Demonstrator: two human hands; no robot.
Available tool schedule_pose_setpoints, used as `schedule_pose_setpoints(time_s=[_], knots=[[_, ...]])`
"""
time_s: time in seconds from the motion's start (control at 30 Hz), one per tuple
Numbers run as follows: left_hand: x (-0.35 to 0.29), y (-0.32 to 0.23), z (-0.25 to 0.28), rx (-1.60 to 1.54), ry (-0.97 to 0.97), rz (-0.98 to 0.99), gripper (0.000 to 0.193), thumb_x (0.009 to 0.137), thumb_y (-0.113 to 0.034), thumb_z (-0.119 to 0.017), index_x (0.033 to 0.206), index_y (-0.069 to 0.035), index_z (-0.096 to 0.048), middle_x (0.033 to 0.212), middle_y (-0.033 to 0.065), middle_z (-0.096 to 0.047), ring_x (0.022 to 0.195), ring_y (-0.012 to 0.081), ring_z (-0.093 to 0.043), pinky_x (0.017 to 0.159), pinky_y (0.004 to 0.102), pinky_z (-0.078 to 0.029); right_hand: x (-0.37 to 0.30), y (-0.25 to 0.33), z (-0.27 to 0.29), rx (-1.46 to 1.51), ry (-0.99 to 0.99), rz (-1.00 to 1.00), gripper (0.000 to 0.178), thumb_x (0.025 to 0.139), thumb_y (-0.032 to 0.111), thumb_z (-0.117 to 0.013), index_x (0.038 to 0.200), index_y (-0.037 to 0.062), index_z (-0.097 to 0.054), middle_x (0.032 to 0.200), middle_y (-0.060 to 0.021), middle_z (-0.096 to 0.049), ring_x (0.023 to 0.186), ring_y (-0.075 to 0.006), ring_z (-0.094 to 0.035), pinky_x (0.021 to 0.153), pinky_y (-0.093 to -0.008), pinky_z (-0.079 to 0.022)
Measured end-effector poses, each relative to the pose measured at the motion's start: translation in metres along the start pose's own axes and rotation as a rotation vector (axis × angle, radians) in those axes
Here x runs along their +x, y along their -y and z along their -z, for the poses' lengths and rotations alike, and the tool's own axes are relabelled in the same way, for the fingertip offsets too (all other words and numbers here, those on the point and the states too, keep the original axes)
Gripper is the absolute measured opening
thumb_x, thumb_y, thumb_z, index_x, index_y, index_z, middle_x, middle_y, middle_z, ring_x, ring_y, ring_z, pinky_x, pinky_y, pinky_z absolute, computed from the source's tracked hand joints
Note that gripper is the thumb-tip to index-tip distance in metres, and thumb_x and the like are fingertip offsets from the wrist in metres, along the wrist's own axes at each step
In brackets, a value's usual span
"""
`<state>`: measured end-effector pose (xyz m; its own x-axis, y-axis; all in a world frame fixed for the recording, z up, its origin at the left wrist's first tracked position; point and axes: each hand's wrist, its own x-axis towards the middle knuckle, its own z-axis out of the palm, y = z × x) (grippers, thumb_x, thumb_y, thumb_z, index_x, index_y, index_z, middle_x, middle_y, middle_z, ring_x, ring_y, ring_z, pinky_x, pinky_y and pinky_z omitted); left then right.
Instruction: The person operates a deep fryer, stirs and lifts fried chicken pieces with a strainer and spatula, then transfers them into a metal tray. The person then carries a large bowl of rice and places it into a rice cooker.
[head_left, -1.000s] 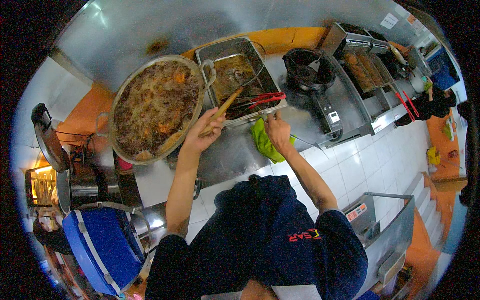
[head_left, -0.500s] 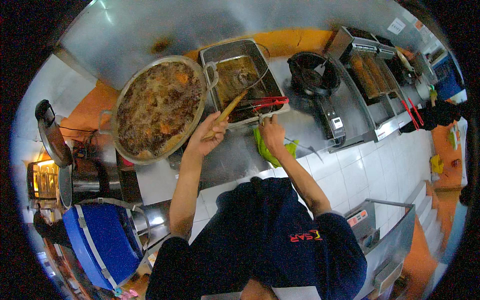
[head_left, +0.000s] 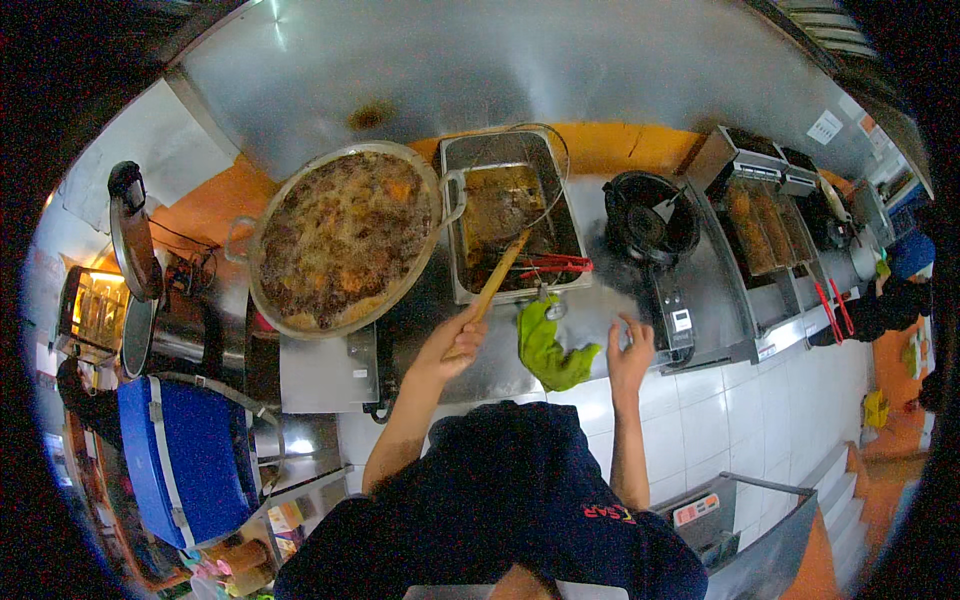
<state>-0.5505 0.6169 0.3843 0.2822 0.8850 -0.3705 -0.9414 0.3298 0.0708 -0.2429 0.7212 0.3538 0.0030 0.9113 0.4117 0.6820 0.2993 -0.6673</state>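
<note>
My left hand [head_left: 450, 348], between 11 and 12 o'clock, grips a tan wooden handle [head_left: 497, 278] that points up and away toward 12, while my right hand [head_left: 632, 355], at 1 o'clock, is released, its fingers loosely bent and apart. A crumpled lime-green cloth [head_left: 550, 350] lies between them on the steel counter [head_left: 432, 362]. Beyond, at 12, the handle's far end hangs over a deep rectangular steel tray [head_left: 497, 148], where red-handled metal tongs [head_left: 565, 264] rest near its front rim. At 11, orange-brown pieces show in bubbling dark oil [head_left: 340, 245] inside a wide, round, two-handled metal pot [head_left: 433, 215]. A round black pan [head_left: 630, 240] sits at 1.
</note>
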Motion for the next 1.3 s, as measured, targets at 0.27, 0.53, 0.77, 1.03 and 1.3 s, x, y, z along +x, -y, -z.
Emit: schedule_pose_setpoints(time_s=[0.27,0.53,0.77,1.03,1.3], knots=[[0.003,0.042,0.01,0.031,-0.034,-0.108,0.028,0.099,-0.028,-0.054,0.121,-0.011,-0.05,0.061,-0.0028,-0.04,0.04,0.003,-0.037,0.031,0.0161,-0.03,0.035,-0.045,0.032,0.074,0.004,-0.089,0.016,0.087,0.012,-0.065,0.101,0.0057,-0.07,0.077,-0.0106,-0.056,0.068,-0.0246,-0.055,0.062,-0.0348,-0.045],[0.042,0.065,0.033,0.043,-0.138,-0.159,0.036,0.098,-0.028,-0.055,0.126,-0.007,-0.047,0.063,-0.0046,-0.04,0.042,0.002,-0.036,0.031,0.0158,-0.028,0.057,-0.073,0.001,0.121,0.263,0.002,0.018,0.083,0.014,-0.068,0.099,0.0063,-0.071,0.084,-0.0158,-0.064,0.07,-0.0257,-0.06,0.062,-0.0369,-0.048],[0.057,0.081,0.045,-0.021,-0.023,-0.167,0.029,0.099,-0.024,-0.053,0.121,-0.008,-0.048,0.062,-0.0028,-0.041,0.042,0.0038,-0.039,0.03,0.0168,-0.032,0.039,-0.063,-0.067,0.15,0.405,0.327,0.047,0.078,0.025,-0.075,0.12,0.0107,-0.06,0.085,-0.015,-0.067,0.07,-0.0316,-0.065,0.065,-0.0401,-0.05],[0.056,0.087,0.042,-0.006,-0.099,-0.17,0.022,0.1,-0.023,-0.051,0.117,-0.01,-0.048,0.062,-0.003,-0.04,0.042,0.0037,-0.037,0.033,0.0173,-0.033,0.02,-0.062,-0.061,0.247,0.522,0.221,0.03,0.076,0.015,-0.074,0.102,0.0079,-0.06,0.073,-0.0116,-0.066,0.065,-0.0259,-0.065,0.062,-0.0362,-0.049],[0.056,0.084,0.041,-0.035,-0.031,-0.167,0.032,0.1,-0.021,-0.051,0.126,-0.003,-0.046,0.067,-0.0013,-0.042,0.046,0.003,-0.038,0.034,0.0161,-0.031,0.008,-0.06,-0.003,0.294,0.581,0.091,0.028,0.073,0.013,-0.074,0.097,0.0074,-0.06,0.069,-0.011,-0.063,0.059,-0.022,-0.061,0.057,-0.0339,-0.047]])
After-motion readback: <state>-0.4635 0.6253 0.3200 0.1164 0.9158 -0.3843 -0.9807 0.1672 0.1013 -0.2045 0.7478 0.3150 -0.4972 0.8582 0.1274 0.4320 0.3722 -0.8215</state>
